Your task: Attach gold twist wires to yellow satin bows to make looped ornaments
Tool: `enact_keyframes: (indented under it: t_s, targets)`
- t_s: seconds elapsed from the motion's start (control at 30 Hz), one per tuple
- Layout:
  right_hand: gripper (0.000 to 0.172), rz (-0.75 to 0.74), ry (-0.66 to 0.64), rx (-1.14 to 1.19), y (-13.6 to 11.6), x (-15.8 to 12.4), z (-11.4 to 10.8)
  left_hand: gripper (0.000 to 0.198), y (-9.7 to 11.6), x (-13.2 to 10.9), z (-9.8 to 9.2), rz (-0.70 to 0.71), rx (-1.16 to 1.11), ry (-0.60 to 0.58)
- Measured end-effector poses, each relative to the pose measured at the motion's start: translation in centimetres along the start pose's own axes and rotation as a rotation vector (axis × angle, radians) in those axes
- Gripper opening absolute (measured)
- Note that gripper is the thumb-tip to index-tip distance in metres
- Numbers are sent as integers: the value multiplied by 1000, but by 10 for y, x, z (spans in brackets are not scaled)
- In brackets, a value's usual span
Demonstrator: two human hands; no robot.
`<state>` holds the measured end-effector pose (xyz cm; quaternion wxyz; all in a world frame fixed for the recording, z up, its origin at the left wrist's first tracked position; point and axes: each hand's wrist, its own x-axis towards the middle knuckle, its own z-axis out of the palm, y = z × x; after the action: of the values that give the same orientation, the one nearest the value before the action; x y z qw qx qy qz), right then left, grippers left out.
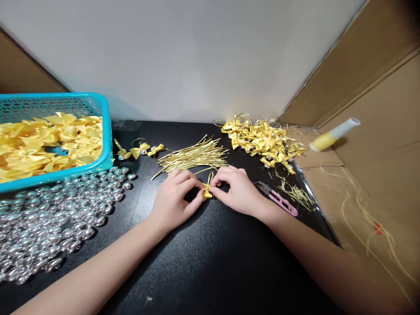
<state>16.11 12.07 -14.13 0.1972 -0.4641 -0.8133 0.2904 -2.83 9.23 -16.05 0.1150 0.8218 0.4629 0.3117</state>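
Note:
A small yellow ribbon bow (207, 193) with a loop of gold tie standing up from it is pinched between both hands, low over the black table. My left hand (180, 192) grips its left side with thumb and forefinger. From the right, my right hand (234, 188) pinches at the bow or its tie; the fingertips hide which. Just beyond the hands lies a loose heap of cut gold ties (193, 155). Pink thread snips (278, 200) rest beside my right wrist, next to yellow thread scraps (298, 194).
A turquoise basket (106, 131) of yellow bows stands at the left. Many silver beads (59, 218) spread in front of it. Several looped bows (144, 150) lie behind; a pile of finished-looking bows (262, 140) sits back right. A thread cone (334, 134) stands on cardboard (377, 144).

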Motion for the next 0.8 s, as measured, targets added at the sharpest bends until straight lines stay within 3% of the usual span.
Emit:
enact_keyframes:
  t_s: [0.13,0.27,0.47,0.8]
  targets:
    - [10,-76,-90,150,1,2,-11,10,1,0,-1,0,-2,-12]
    - [12,-57,-157,228,-2,1,-14,14,2,1,-2,-12,-30,-2]
    - [11,-48,-146,191,-5,-1,-14,9,2,4,-5,-60,-126,42]
    - [11,-42,-103,169,-4,0,-8,12,-2,6,-1,-106,-180,-57]
